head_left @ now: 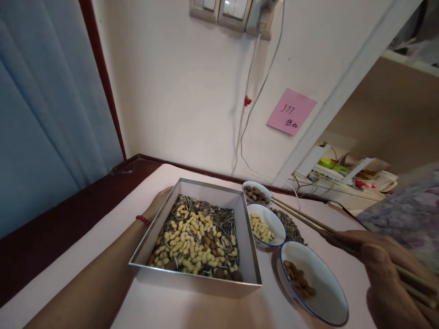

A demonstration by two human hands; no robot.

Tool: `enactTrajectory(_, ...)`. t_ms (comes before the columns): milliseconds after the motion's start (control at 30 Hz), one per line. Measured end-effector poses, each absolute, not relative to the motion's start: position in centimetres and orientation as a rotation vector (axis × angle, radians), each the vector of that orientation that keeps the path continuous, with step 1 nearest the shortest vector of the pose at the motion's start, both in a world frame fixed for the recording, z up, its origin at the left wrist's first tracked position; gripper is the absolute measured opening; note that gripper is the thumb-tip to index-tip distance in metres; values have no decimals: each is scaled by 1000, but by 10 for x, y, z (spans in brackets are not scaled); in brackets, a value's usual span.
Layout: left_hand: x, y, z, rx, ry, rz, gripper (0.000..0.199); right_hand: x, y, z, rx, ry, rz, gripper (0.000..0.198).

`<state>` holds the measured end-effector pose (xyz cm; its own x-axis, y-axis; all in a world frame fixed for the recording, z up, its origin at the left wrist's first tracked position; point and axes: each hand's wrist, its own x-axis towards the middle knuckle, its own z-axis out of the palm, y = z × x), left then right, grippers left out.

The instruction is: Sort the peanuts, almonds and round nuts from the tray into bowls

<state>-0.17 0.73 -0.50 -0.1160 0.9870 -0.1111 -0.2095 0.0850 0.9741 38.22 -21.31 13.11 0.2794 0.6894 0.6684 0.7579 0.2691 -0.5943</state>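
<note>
A square silvery box (252,246) holds unshelled peanuts (194,233), striped sunflower seeds (224,221), some almonds (210,242) and a few round brown nuts at its near edge. My left hand (160,200), with a red bead bracelet at the wrist, is against the box's outer left side; its fingers are mostly hidden. My right hand (387,269) is closed around wooden chopsticks (305,218). Their tips reach the rim of the far bowl (247,184), where round brown nuts (256,194) lie. No nut shows between the tips.
A middle bowl (278,224) contains peanuts, and a larger near bowl (325,278) has almonds. Loose sunflower seeds (290,227) lie beside them on the pink tabletop (154,304). A white cable (247,132) hangs down the wall. A blue curtain (51,100) is at left.
</note>
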Motion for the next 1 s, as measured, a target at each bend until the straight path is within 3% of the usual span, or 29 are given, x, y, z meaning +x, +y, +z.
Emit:
enactTrajectory(300,11,-9,14,918,1167,1396,32,312,-171,129,-1081,-1887,210,18)
enactTrajectory(533,12,-12,13,811,1075,1379,36,275,-131,116,-1084,-2061,409,21)
enactTrajectory(1000,13,-13,11,835,1053,1404,32,277,-128,107,-1090,-2047,393,24)
